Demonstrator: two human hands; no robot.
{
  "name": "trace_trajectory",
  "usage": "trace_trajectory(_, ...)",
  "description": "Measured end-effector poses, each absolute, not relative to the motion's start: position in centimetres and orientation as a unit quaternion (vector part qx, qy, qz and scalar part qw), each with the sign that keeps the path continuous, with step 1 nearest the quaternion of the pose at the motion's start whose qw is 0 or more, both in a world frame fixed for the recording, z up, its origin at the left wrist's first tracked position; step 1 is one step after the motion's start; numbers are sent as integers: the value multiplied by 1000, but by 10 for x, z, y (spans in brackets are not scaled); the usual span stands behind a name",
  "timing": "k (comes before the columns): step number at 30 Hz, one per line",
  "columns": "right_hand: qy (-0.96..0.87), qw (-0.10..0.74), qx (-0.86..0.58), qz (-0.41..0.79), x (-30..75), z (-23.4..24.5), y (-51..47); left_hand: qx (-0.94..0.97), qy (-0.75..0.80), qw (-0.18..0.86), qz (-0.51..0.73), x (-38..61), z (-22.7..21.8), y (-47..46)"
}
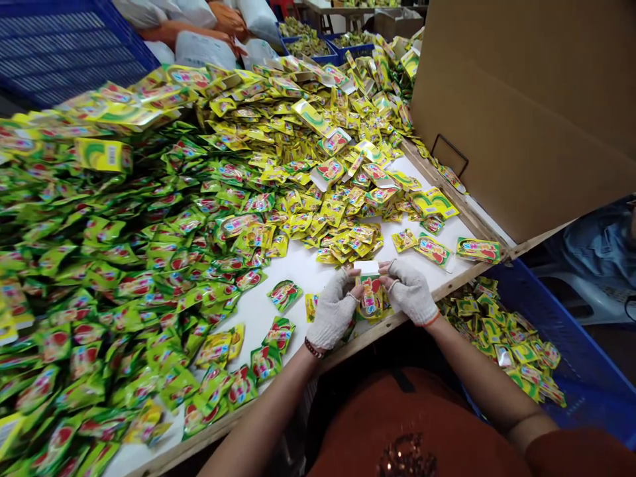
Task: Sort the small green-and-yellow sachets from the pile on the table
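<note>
Box (370, 298) is held between the left hand (334, 311) and the right hand (411, 291), fingers bent in at its sides, near the front wooden edge (450, 286); its white flap (366, 267) is apparently not yet tucked. Small boxes (524, 351) in the blue crate (576, 358) are judged done — green packets (149, 285) and yellow packets (348, 245) are left loose in heaps. Movement is bounded by cardboard (521, 119) at right; open room is offered by white tabletop (301, 265) beyond the left hand.
</note>
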State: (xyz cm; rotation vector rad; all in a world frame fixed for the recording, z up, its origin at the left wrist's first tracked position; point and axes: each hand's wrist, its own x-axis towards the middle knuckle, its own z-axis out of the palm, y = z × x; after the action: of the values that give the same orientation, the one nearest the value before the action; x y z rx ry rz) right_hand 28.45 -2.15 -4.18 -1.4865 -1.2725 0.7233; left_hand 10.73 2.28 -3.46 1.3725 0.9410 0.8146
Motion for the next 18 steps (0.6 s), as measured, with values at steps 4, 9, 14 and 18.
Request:
trace_trajectory(4,-493,508,-625,329,280,-42,-24,618,433,568,329,102,-36,22)
trace_trajectory(9,-510,469,-621,366,273,-37,-24,629,459,524,346,96,-31,23)
trace_trajectory(14,-512,478,-558,445,276,-35,-13,539,406,636,374,98,-28,26)
trace_trajectory(18,-557,451,-554,424,280,-31,-13,607,427,568,355,98,-29,25)
